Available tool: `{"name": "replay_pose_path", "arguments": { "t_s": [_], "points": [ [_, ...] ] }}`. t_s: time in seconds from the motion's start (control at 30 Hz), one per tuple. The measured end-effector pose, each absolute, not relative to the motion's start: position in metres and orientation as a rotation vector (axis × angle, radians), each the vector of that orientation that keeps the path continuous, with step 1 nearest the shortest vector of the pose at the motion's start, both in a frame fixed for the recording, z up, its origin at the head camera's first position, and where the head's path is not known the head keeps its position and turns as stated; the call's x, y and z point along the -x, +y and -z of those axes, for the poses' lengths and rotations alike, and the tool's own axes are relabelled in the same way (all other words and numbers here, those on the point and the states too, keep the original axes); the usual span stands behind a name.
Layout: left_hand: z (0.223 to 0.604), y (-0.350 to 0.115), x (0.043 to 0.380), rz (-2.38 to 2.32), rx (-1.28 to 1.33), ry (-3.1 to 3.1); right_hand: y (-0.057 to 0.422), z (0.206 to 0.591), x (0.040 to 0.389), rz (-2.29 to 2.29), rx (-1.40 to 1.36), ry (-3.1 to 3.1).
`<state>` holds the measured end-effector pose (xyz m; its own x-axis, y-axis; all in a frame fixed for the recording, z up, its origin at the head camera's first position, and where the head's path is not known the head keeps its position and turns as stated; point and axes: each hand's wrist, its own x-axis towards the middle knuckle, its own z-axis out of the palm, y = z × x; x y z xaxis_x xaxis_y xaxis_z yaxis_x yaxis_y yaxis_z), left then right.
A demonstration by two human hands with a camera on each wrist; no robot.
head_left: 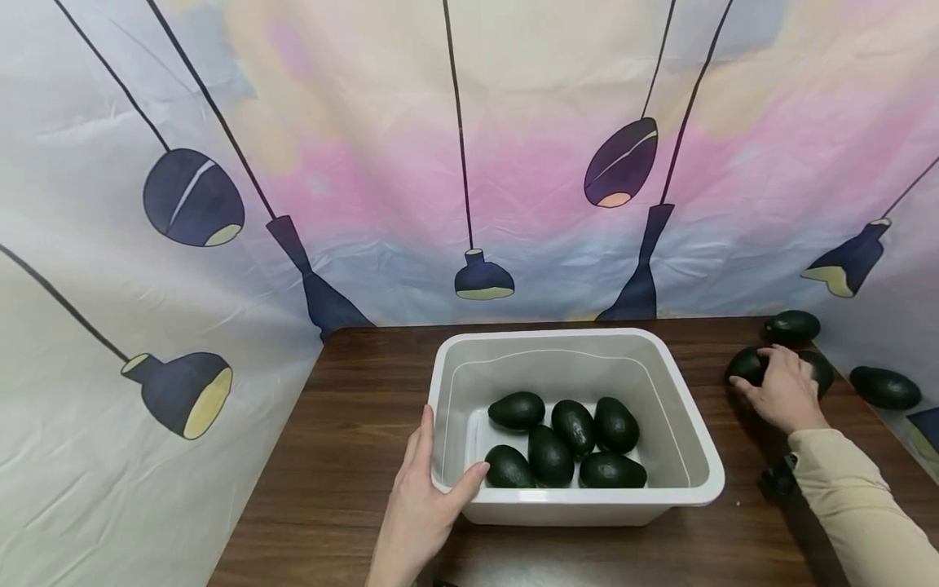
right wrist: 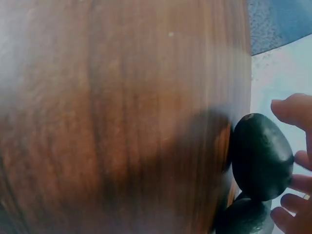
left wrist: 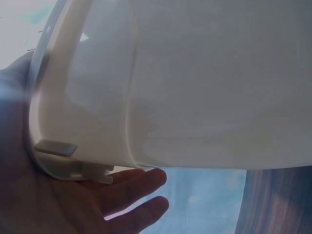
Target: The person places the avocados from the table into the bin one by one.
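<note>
A pale grey plastic bin (head_left: 697, 424) holds several dark green avocados (head_left: 550, 456). My left hand (head_left: 421, 497) rests against its front left corner, thumb over the front rim and fingers along the left side. In the left wrist view, the straight fingers (left wrist: 131, 190) extend beside the bin wall (left wrist: 204, 97). Off to the right, my right hand (head_left: 788, 391) is spread over an avocado (head_left: 747, 365), with another avocado (head_left: 817, 371) partly behind the fingers. In the right wrist view, the fingers reach an avocado's side (right wrist: 263, 156), while the thumb (right wrist: 292, 108) stands apart.
Another avocado (head_left: 792, 326) lies at the table's back right corner, and one more (head_left: 885, 387) sits at the right edge. The brown wood-grain table (head_left: 330, 456) meets a hanging cloth (head_left: 381, 163) printed with lamps behind it.
</note>
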<state>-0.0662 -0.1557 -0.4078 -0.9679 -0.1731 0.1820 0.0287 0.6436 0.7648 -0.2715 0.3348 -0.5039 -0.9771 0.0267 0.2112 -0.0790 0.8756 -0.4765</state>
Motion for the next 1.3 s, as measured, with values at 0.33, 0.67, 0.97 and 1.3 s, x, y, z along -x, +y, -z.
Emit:
{"name": "replay_pose_path", "arguments": {
  "t_s": [0.33, 0.67, 0.97, 1.3],
  "points": [
    [0.409, -0.155, 0.066, 1.231, -0.118, -2.612, 0.335, 0.505, 0.266, -0.683, -0.104, -2.833],
    [0.41, -0.156, 0.066, 1.224, -0.113, -2.606, 0.336, 0.501, 0.259, -0.683, -0.086, -2.857],
    [0.41, -0.156, 0.066, 1.238, -0.107, -2.602, 0.34, 0.493, 0.25, -0.719, -0.049, -2.941],
    [0.41, -0.157, 0.066, 1.254, -0.108, -2.604, 0.331, 0.456, 0.238, -0.873, -0.005, -2.768]
  ]
}}
